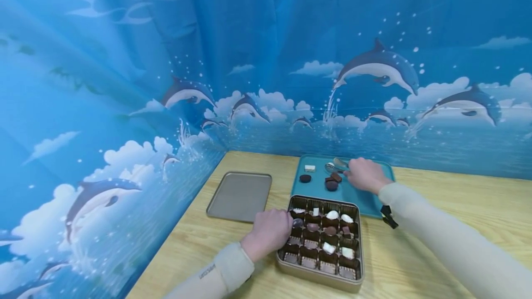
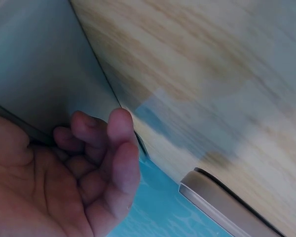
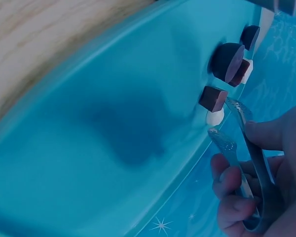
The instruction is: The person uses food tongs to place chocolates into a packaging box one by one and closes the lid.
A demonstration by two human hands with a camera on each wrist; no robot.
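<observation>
My right hand (image 1: 366, 175) grips metal tongs (image 3: 258, 157) with perforated tips, held above the teal tray (image 1: 369, 200). The tips stand apart, close to a white chocolate (image 3: 215, 117) and a square brown chocolate (image 3: 212, 98), nothing visibly pinched between them. Beside these lies a dark round chocolate (image 1: 331, 186). My left hand (image 1: 270, 230) is at the left side of a chocolate tin (image 1: 317, 281), fingers loosely curled by its wall, holding nothing visible. White and brown chocolates fill the tin's back two rows; two white pieces (image 1: 347, 253) sit in the third row.
Left of the teal tray lies a flat metal lid (image 1: 241, 196) on the wooden table (image 1: 187, 257). Another dark round chocolate (image 1: 305, 178) and a white block (image 1: 309, 168) are at the tray's left. A dolphin-print backdrop (image 1: 266, 59) rises behind and left of the table.
</observation>
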